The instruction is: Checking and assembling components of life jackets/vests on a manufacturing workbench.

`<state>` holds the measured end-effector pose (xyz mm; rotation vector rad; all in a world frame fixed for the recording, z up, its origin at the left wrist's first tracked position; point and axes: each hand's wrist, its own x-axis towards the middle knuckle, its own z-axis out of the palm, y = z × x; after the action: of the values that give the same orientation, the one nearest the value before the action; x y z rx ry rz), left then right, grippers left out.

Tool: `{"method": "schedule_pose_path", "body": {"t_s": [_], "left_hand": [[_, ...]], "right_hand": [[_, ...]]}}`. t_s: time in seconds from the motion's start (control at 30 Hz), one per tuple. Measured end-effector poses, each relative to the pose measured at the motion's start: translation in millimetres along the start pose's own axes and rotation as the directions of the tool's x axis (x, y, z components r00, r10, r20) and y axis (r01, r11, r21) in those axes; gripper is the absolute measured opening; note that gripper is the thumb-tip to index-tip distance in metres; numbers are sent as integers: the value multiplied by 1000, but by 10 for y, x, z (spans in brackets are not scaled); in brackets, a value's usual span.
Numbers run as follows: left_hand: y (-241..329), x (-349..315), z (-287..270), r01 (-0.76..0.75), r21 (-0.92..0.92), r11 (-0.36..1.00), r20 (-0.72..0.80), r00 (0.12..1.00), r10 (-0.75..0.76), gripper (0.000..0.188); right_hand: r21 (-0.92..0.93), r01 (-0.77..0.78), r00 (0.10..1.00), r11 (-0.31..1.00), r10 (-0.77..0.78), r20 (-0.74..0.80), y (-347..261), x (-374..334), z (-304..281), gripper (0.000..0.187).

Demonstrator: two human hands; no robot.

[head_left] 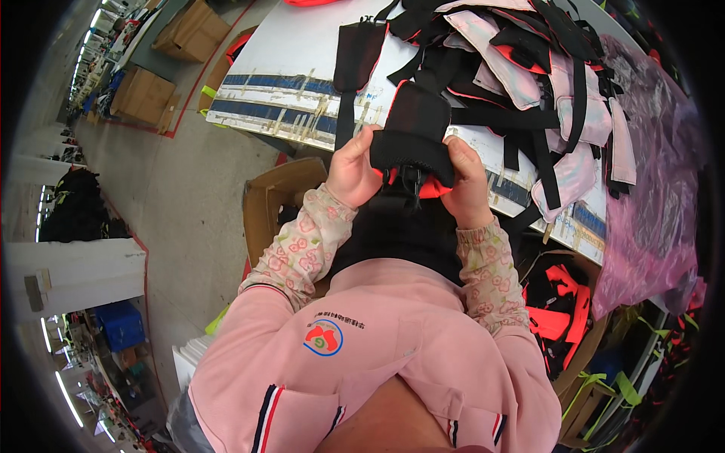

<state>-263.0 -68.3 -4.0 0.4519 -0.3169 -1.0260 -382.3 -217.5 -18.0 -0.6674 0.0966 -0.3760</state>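
Observation:
A black mesh padded strap piece (411, 155) with bright red-orange edging is held between my hands at the near edge of the white table. Its near end is folded over, and a black plastic buckle (411, 180) hangs below the fold. My left hand (355, 167) grips the left side, thumb on top. On the right side, my right hand (466, 181) grips it the same way. The fingers under the pad are hidden. Just beyond, another black padded strap piece (360, 57) lies on the table.
The white table (264, 64) has taped blue strips along its edge. A pile of black straps and pale pink panels (521, 68) covers its right part, beside pink plastic sheeting (649, 174). Cardboard boxes (260, 204) stand below the edge; one holds red-orange and black pieces (557, 309).

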Motion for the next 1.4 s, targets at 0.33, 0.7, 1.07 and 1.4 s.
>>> {"method": "schedule_pose_path", "body": {"t_s": [0.33,0.7,1.07,1.4], "left_hand": [[-104,216,93,-350,487,800,-197,848,492,22],[-42,230,-60,-255,921,-295,390,584,712,22],[-68,204,-80,-150,988,-31,152,936,318,32],[49,187,129,-347,903,-255,427,796,429,36]], "right_hand": [[-84,-346,909,934,312,-278,167,-21,259,55],[114,-407,891,906,422,-169,238,6,247,24],[-393,-232,941,890,104,-321,114,-109,546,26],[-517,-178,946,837,0,-325,260,-84,452,23]]}}
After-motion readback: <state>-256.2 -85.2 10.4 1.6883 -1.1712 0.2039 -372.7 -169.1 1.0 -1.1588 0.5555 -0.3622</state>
